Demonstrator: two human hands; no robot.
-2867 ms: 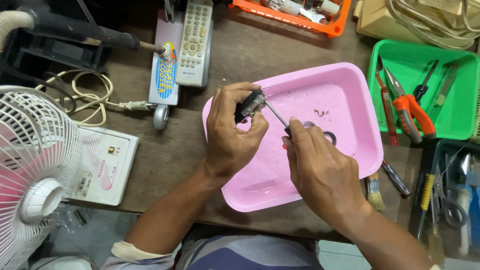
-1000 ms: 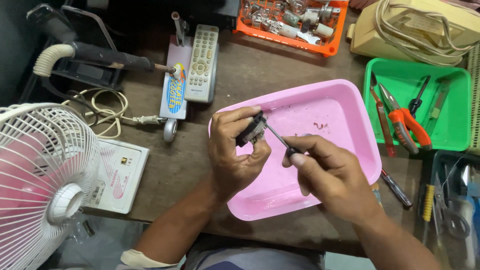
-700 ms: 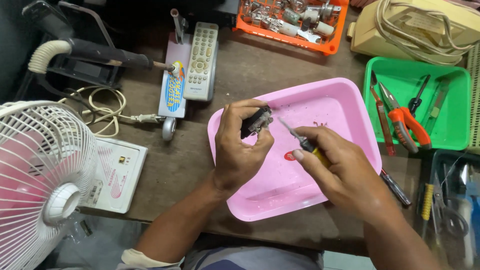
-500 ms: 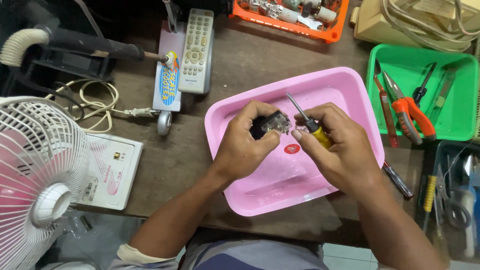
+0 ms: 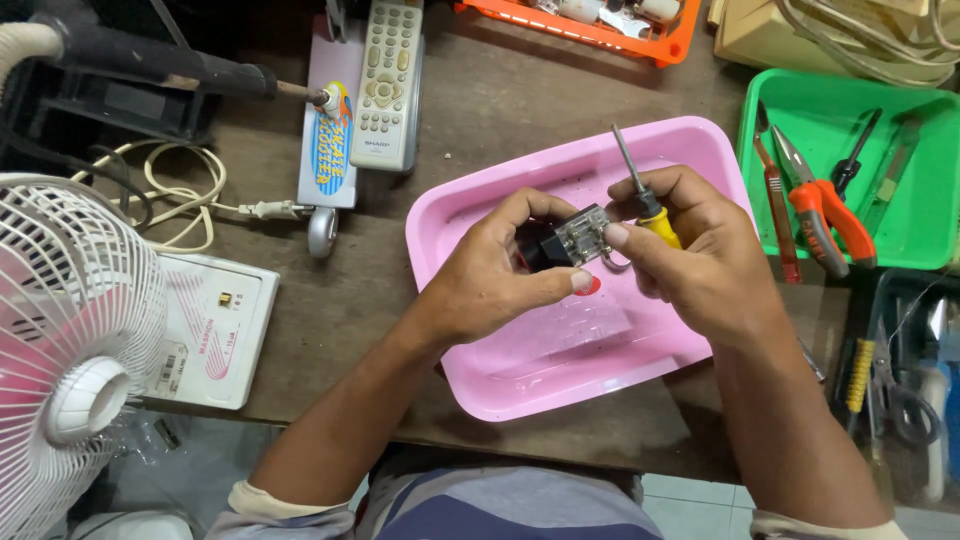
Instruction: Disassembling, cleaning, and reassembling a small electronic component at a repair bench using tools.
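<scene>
Two bare forearms end in pale rolled sleeve cuffs (image 5: 262, 495) — below them, a shirt (image 5: 500, 505) striped in grey, blue and dark red.

Soft, even daylight is falling from above, casting only faint shadows under both hands. The pink tray (image 5: 690, 150) is gleaming slightly along its rim. The fan (image 5: 70, 340) is bowing at the left edge. Focus is staying sharp throughout.

We see a pink tray (image 5: 690, 150) at centre, a green tray (image 5: 920, 230) at upper right, an orange one (image 5: 600, 30) along the top edge — and a yellow-handled screwdriver (image 5: 645, 205), orange-gripped pliers (image 5: 825, 210), a white-and-pink fan (image 5: 70, 350) at lower left.
</scene>
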